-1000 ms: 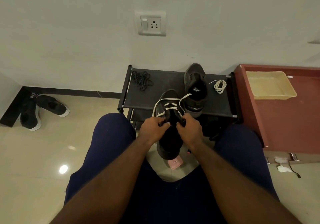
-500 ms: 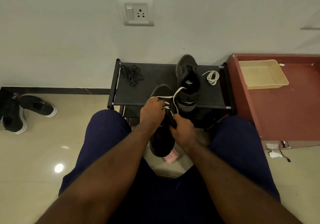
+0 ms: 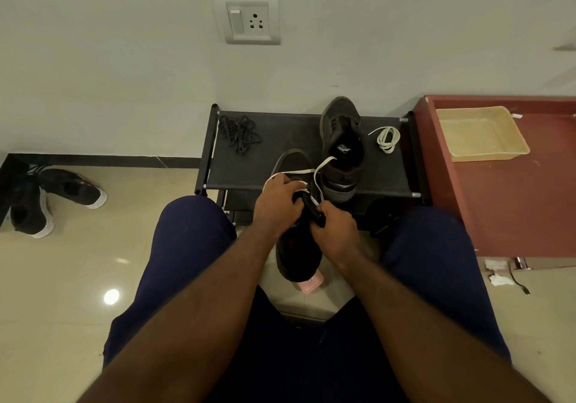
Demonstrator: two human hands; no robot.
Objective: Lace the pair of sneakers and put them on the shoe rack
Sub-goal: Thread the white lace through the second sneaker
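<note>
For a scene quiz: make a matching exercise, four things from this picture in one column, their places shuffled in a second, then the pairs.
1. coiled white lace
2. black lace tangle
3. beige tray
4. sneaker being laced

A. on the red cabinet
B. held in the left hand and right hand
C. left part of the shoe rack
D. right end of the shoe rack

Pairs: 1-D, 2-C, 3-A, 4-B
</note>
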